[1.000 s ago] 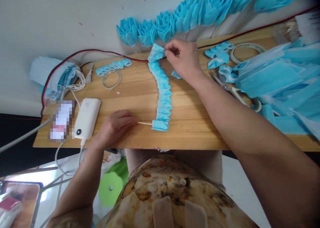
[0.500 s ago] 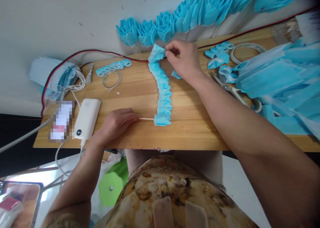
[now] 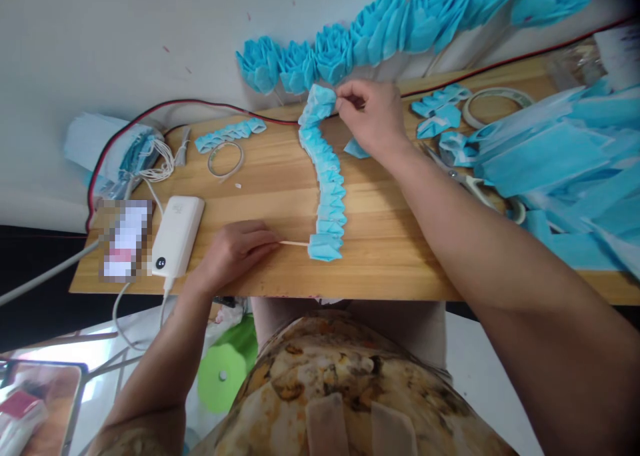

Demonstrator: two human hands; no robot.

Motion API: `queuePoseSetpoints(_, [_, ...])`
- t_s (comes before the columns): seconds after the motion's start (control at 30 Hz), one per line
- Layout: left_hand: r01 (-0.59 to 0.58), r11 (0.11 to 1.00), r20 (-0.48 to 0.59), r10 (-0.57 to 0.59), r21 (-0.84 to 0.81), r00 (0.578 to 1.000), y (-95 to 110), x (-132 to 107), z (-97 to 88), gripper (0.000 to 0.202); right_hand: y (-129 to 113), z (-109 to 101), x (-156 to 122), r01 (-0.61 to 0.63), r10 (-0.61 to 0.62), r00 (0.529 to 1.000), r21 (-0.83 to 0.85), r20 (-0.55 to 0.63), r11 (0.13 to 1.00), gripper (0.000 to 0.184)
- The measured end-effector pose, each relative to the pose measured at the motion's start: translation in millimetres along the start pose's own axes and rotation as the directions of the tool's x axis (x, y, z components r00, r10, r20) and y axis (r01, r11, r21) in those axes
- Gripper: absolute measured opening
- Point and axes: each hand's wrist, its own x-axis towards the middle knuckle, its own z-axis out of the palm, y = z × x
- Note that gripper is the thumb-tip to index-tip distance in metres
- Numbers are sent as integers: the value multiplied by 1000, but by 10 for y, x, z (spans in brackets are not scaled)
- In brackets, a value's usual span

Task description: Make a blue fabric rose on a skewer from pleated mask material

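A long strip of pleated blue petals (image 3: 330, 193) runs up the middle of the wooden table in a gentle curve. Its near end wraps around the tip of a thin pale stick (image 3: 294, 243). My left hand (image 3: 243, 249) lies low on the table, fingers closed on the other end of that stick. At the strip's far end, my right hand (image 3: 373, 116) pinches the last petal's edge between thumb and fingers. Under my right wrist a small loose blue piece (image 3: 356, 149) shows in part.
Finished blue flowers (image 3: 333, 53) line the wall. On the right are scissors (image 3: 470, 184), a tape roll (image 3: 497, 106) and a heap of blue sheets (image 3: 555, 149). A power bank (image 3: 177, 236), a phone (image 3: 125, 239), a clear ring (image 3: 225, 159) and a short pleated strip (image 3: 231, 135) sit left.
The strip's wrapped near end and the stick's tip have dropped slightly toward the table's front edge. Both hands keep their grips, and the whole view has shifted a little.
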Motion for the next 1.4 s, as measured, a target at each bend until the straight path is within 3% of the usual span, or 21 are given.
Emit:
queuePoseSetpoints(0.13, [-27, 1000, -49, 27, 0, 998, 14, -29, 53, 15, -73, -83, 26, 57, -57, 998, -41, -3, 998, 46])
queuePoseSetpoints(0.27, [-52, 999, -115, 52, -6, 992, -5, -65, 125, 13, -74, -220, 53, 39, -33, 995, -71, 95, 997, 57])
queuePoseSetpoints(0.43, [-69, 998, -127, 68, -10, 990, -21, -92, 153, 13, -119, -441, 9, 33, -22, 998, -173, 64, 984, 29])
queuePoseSetpoints(0.53, [-86, 996, -141, 85, -2, 986, -21, -98, 154, 13, -251, -503, 0, 29, -26, 999, -83, 35, 996, 13])
queuePoseSetpoints(0.6, [-100, 995, -158, 100, 5, 982, -17, -99, 156, 13, -365, -493, 31, -3, 1, 1000, 71, 28, 997, 15])
queuePoseSetpoints(0.73, [-76, 997, -156, 72, -20, 985, 8, -101, 160, 14, -584, -372, 193, -165, 178, 984, 274, -22, 947, 24])
queuePoseSetpoints(0.9, [-35, 998, -144, 27, -53, 989, 37, -103, 163, 16, -724, -177, 423, -258, 250, 966, 343, 69, 903, 22])
queuePoseSetpoints(1.07, [-40, 998, -143, 32, -53, 989, 47, -90, 160, 18, -726, -110, 517, -252, 220, 966, 307, 136, 918, 20])
queuePoseSetpoints(1.17, [-33, 998, -139, 26, -48, 990, 57, -82, 152, 17, -709, -149, 558, -181, 156, 975, 153, 157, 972, 35])
queuePoseSetpoints(1.3, [-35, 998, -136, 29, -44, 990, 59, -85, 145, 17, -721, -225, 599, 13, -3, 998, -181, 56, 983, 48])
queuePoseSetpoints(1.4, [-48, 998, -140, 41, -47, 989, 42, -97, 152, 17, -757, -270, 470, 133, -133, 991, -196, 12, 972, 42])
